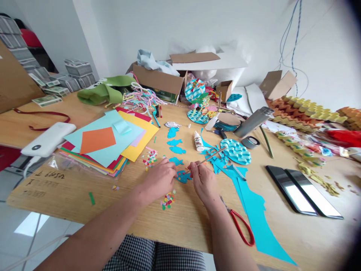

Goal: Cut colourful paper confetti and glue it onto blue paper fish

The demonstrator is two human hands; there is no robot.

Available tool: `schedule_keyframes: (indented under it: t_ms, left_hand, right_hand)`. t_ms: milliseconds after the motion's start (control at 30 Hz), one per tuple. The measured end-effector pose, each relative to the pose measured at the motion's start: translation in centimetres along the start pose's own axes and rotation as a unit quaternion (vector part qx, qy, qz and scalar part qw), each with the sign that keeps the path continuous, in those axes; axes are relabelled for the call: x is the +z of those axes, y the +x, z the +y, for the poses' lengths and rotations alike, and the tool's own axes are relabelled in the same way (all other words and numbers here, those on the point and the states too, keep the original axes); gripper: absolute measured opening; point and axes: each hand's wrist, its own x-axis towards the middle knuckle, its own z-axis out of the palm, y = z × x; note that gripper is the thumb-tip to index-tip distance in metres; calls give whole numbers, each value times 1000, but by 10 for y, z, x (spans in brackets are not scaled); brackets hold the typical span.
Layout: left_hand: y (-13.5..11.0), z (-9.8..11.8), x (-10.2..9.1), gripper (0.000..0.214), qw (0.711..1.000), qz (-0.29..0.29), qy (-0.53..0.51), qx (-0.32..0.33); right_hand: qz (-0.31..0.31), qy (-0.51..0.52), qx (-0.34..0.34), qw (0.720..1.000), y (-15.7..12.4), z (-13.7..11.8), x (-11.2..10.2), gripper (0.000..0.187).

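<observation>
My right hand (203, 181) is closed round a thin stick (211, 156), its lower tip on a blue paper fish (183, 177) dotted with small orange and red spots. My left hand (161, 176), fingers bent together, has its fingertips at the left edge of that fish. More blue paper fish (177, 150) lie in a column beyond. Small coloured paper dots (168, 200) are heaped near my left wrist, and another scatter of dots (150, 158) lies beyond that hand. A white glue bottle (198, 142) stands past my right hand.
Red-handled scissors (241, 226) and blue paper scraps (261, 222) lie by my right forearm. Two phones (291, 190) sit further right, a steel flask (254, 122) behind. Coloured paper sheets (131, 131) and a white power bank (48, 139) are at left. Boxes (158, 81) line the wall.
</observation>
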Motion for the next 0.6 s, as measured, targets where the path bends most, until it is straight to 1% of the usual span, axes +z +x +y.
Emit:
schedule_keyframes:
  t_ms: [267,600]
  left_hand:
    - [0,1,-1,28,1000,0,-2,2]
    - [0,3,-5,28,1000,-12,-1,-7]
  right_hand:
    - [23,4,-9,1000,-1,0,-1,39]
    - [2,-5,-6,1000,0,1,1,41]
